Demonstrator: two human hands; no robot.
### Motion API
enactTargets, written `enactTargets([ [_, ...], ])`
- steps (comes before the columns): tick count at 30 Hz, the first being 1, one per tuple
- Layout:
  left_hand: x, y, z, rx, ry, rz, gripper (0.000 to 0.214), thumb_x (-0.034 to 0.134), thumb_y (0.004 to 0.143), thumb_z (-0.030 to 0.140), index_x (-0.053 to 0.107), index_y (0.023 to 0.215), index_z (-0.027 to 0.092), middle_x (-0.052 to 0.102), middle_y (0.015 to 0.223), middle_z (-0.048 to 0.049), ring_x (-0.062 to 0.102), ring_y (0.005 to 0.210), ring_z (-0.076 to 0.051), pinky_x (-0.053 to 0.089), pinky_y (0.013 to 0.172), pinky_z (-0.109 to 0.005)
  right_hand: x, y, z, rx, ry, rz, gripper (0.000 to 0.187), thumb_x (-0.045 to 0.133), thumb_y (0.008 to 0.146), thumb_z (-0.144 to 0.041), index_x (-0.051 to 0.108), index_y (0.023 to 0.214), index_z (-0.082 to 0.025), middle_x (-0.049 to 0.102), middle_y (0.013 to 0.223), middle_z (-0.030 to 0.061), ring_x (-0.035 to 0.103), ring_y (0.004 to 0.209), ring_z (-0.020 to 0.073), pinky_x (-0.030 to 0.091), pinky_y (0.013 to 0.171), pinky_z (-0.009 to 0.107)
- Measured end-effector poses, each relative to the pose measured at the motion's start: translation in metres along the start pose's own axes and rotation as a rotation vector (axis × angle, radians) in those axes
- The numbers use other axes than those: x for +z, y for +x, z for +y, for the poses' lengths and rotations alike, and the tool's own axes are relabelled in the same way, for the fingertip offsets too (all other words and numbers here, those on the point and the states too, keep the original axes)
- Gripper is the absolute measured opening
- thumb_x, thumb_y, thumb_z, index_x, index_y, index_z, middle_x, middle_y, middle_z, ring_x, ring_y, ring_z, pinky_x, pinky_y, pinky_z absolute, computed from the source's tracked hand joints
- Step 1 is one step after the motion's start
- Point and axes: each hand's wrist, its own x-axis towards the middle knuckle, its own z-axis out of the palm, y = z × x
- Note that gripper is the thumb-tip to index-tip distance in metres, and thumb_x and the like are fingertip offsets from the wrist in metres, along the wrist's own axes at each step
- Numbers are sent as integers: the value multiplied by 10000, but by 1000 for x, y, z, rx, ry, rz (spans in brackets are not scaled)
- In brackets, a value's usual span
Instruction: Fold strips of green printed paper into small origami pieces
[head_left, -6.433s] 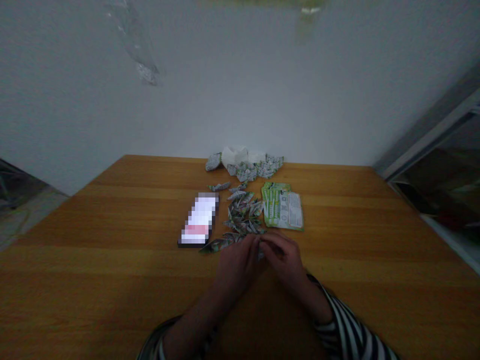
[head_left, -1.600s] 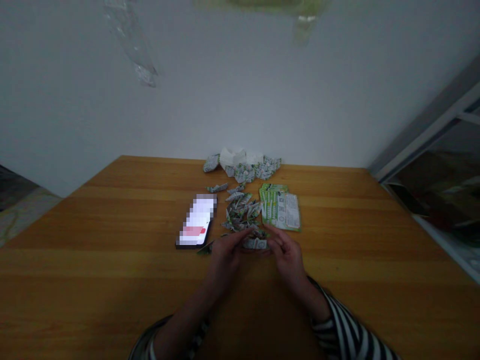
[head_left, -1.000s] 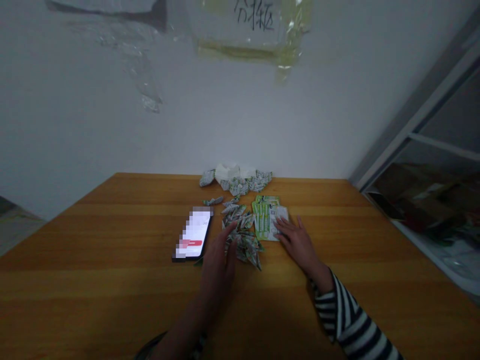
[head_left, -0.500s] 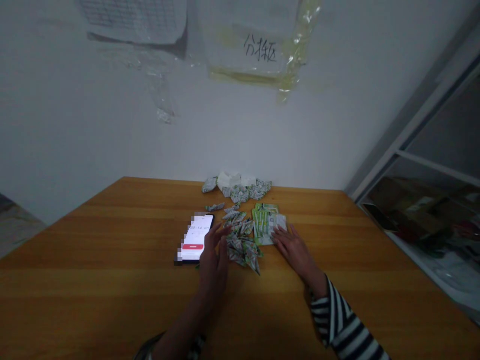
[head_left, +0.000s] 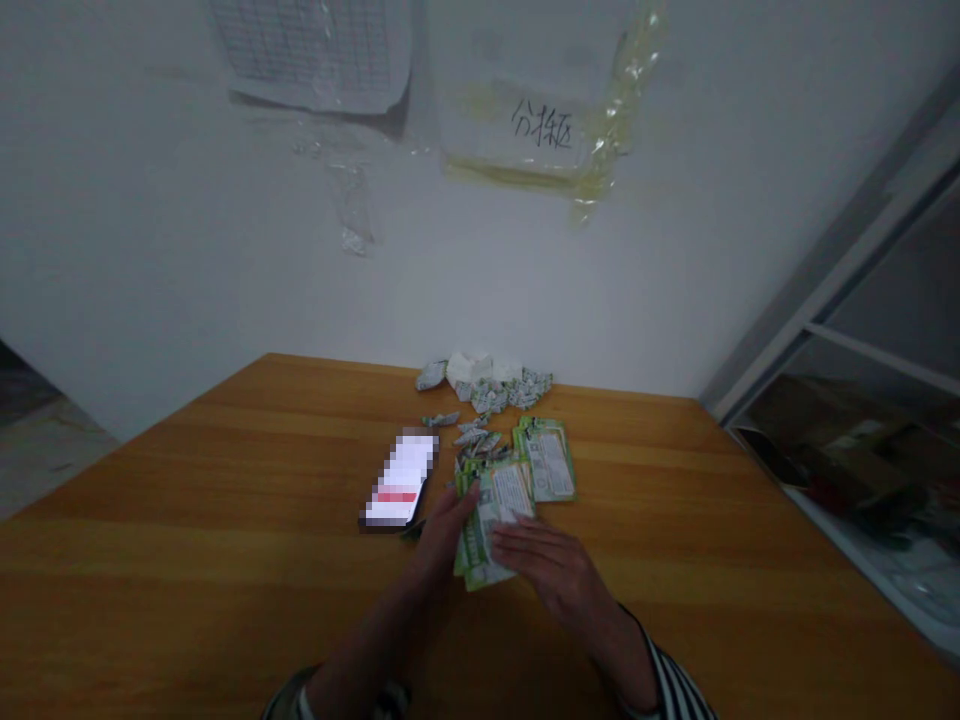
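Note:
A small fanned stack of green and white printed cards (head_left: 499, 500) is held over the near side of the table. My left hand (head_left: 446, 530) grips the left edge of the stack, thumb on top. From the right, my right hand (head_left: 551, 565) has its fingers together over the cards' lower right part, its thumb hidden. Just beyond lies another pile of similar cards (head_left: 551, 460). Crumpled printed wrappers (head_left: 476, 440) lie behind the held stack and are partly covered by it.
A phone (head_left: 401, 480) with a lit, blurred-out screen lies left of my hands. More crumpled wrappers and white tissue (head_left: 487, 380) sit against the wall at the table's back edge. Shelving (head_left: 840, 430) stands at the right.
My right hand has moved from the card pile toward me and left, bringing several cards over the wrappers. My left hand now grips these cards. The view has shifted slightly.

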Motion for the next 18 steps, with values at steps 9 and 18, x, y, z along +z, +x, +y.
enactTargets([
  [9,-3,1,-6,27,-3,-1,458,819,598,476,677,830,107,747,699,-78,684,560,-192,525,527,-258,-3,-3,5,67,39,39,395,425,956,-132,597,1254,-326,708,1169,35,616,1170,194,355,1119,529],
  [18,-10,6,-7,22,-6,82,455,813,615,489,664,828,116,731,642,-59,678,513,-201,558,538,-308,-7,-11,18,197,52,253,322,515,925,-169,672,1156,-329,732,1108,22,685,1054,216,353,1111,547],
])
